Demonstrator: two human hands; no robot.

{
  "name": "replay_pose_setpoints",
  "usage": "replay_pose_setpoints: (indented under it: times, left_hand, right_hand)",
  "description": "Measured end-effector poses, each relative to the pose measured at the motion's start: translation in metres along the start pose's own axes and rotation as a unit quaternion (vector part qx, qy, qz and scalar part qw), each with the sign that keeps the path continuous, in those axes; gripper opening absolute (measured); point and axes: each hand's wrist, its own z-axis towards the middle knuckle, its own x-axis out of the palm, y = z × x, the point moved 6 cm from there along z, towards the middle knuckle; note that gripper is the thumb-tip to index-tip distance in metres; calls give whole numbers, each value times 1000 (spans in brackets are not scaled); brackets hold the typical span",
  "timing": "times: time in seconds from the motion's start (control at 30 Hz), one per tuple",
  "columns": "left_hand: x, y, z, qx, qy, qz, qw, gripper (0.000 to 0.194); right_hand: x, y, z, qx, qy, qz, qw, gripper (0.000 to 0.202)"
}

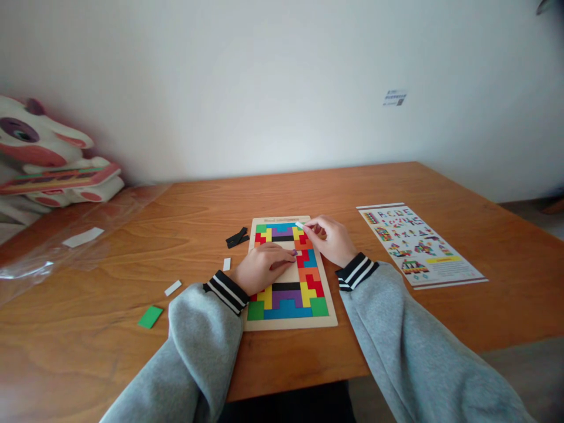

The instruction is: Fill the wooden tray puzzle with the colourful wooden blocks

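Observation:
A wooden puzzle board (291, 324) lies on the table, filled with colored block pieces around a bare pale middle. My left hand (263, 267) is over the left and middle of the board, hiding some pieces. Its fingers and thumb are close together, with a bit of purple at the tips; what they hold, if anything, is unclear. Above the board's upper right corner, my right hand (331, 239) pinches a small white block (300, 225) between thumb and index finger. Black bands of pieces (285, 286) cross the board near its top and bottom.
Left of the board lie black strips (237, 237), two white pieces (227, 264) and a green piece (150, 316). A printed pattern sheet (422, 247) lies to the right. At the far left are clear plastic wrap (83, 267) and a cow-shaped toy keyboard (61, 158). A wall stands behind.

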Motion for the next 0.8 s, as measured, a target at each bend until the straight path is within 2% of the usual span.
replay_pose_setpoints:
  times: [0.33,0.43,0.57,0.67,0.8]
  left_hand:
    - [1,1,-3,-51,27,-44,997,22]
    - [2,0,-2,-44,28,-49,997,24]
    - [-4,0,-1,-11,6,14,1000,19]
    - [-9,4,-3,-28,-9,70,997,15]
    - [-8,1,-3,-31,-1,55,998,17]
  right_hand:
    - [1,0,-1,-6,4,5,1000,10]
    - [1,0,-1,-7,7,7,1000,9]
    - [0,2,0,-4,8,5,1000,8]
    - [-1,3,0,-3,9,4,1000,9]
    - [0,4,1,-6,14,7,1000,10]
